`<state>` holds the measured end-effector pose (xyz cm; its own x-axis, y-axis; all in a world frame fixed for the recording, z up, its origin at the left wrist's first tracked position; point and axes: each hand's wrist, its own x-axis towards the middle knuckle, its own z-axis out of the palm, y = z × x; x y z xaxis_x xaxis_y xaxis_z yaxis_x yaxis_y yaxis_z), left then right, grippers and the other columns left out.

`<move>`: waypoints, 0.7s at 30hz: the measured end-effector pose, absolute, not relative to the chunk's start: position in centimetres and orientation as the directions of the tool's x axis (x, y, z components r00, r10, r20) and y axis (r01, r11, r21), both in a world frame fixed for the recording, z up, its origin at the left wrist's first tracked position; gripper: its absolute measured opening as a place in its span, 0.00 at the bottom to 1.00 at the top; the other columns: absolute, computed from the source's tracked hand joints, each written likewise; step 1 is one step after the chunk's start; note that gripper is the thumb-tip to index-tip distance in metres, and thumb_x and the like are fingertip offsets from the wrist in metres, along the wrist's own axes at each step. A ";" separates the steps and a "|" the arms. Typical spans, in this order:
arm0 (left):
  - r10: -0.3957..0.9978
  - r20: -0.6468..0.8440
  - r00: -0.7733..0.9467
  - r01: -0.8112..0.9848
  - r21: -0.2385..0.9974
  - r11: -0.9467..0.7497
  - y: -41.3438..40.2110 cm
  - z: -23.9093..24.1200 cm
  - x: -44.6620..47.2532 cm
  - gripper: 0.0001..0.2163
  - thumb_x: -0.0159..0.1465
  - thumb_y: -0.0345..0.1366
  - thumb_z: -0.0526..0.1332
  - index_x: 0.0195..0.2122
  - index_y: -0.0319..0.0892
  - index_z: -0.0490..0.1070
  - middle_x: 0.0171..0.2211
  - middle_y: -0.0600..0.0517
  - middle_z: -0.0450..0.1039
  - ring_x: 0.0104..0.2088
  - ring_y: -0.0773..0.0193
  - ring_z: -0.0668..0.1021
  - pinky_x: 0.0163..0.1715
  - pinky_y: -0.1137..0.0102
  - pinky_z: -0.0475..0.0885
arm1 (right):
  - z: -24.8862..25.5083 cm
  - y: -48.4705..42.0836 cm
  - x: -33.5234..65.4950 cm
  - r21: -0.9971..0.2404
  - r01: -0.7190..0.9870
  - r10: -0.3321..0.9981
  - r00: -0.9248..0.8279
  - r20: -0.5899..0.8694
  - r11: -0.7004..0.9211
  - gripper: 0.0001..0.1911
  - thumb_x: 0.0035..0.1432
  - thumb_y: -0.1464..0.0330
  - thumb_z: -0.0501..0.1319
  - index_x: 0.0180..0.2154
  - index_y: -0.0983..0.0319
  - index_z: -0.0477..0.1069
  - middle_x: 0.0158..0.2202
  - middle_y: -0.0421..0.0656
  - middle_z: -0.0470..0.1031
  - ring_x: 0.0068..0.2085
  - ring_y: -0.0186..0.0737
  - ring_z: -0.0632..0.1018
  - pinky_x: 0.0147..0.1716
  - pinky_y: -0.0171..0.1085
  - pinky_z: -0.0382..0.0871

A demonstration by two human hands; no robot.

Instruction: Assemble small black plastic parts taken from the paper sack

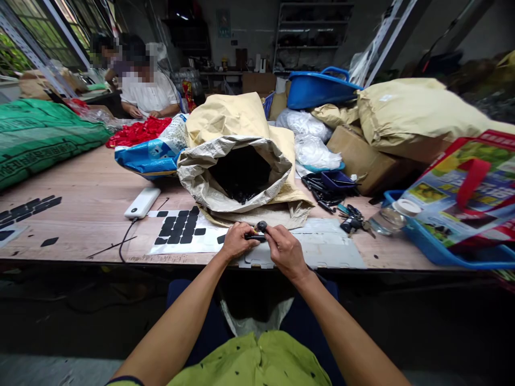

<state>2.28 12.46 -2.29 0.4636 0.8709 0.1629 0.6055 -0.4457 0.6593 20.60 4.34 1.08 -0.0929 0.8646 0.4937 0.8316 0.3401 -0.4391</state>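
Both my hands meet at the table's front edge over a grey sheet. My left hand and my right hand are closed together on one small black part with a round end that sticks up between them. Just behind them an open paper sack lies on its side, with black pieces inside. To the left of my hands lies a white sheet bearing several black square pads.
A white power bank with a cable lies at left. Black strips, a green sack, a blue bag, black tools, a blue tray and tan sacks crowd the table. People sit at the far left.
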 end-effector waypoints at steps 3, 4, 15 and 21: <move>0.872 0.168 0.461 0.620 0.641 -0.452 12.4 -2.3 2.3 0.08 0.56 0.40 0.73 0.36 0.47 0.81 0.35 0.53 0.77 0.39 0.58 0.72 0.42 0.65 0.64 | 1.0 4.1 20.6 -0.391 0.858 0.887 -0.146 0.438 0.334 0.15 0.70 0.68 0.53 0.52 0.57 0.75 0.39 0.45 0.75 0.42 0.39 0.76 0.44 0.34 0.70; 0.872 0.168 0.459 0.620 0.643 -0.450 12.4 -2.3 2.3 0.08 0.56 0.40 0.73 0.36 0.47 0.82 0.35 0.53 0.77 0.39 0.58 0.72 0.42 0.65 0.64 | 1.1 4.1 20.7 -0.392 0.863 0.894 -0.136 0.428 0.319 0.15 0.70 0.68 0.53 0.53 0.57 0.75 0.39 0.45 0.75 0.42 0.39 0.76 0.44 0.33 0.70; 0.870 0.169 0.464 0.607 0.654 -0.451 12.3 -2.1 2.3 0.09 0.56 0.40 0.72 0.38 0.48 0.82 0.37 0.53 0.78 0.41 0.57 0.73 0.44 0.64 0.65 | 0.9 3.8 22.6 -0.417 0.887 0.922 -0.024 0.387 0.198 0.16 0.71 0.65 0.52 0.52 0.56 0.75 0.41 0.44 0.76 0.43 0.38 0.76 0.44 0.33 0.67; 0.864 0.142 0.484 0.621 0.640 -0.453 12.1 -1.5 2.3 0.11 0.55 0.38 0.71 0.40 0.48 0.81 0.38 0.53 0.78 0.43 0.56 0.73 0.45 0.63 0.66 | 1.1 7.3 24.6 -0.390 0.912 0.917 0.041 0.396 0.128 0.14 0.69 0.66 0.55 0.51 0.56 0.75 0.42 0.43 0.76 0.46 0.40 0.75 0.46 0.34 0.66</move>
<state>2.25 12.14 -1.47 0.4838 0.8636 0.1417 0.6208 -0.4528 0.6400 24.59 7.34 1.12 0.0408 0.9175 0.3957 0.9121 0.1275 -0.3897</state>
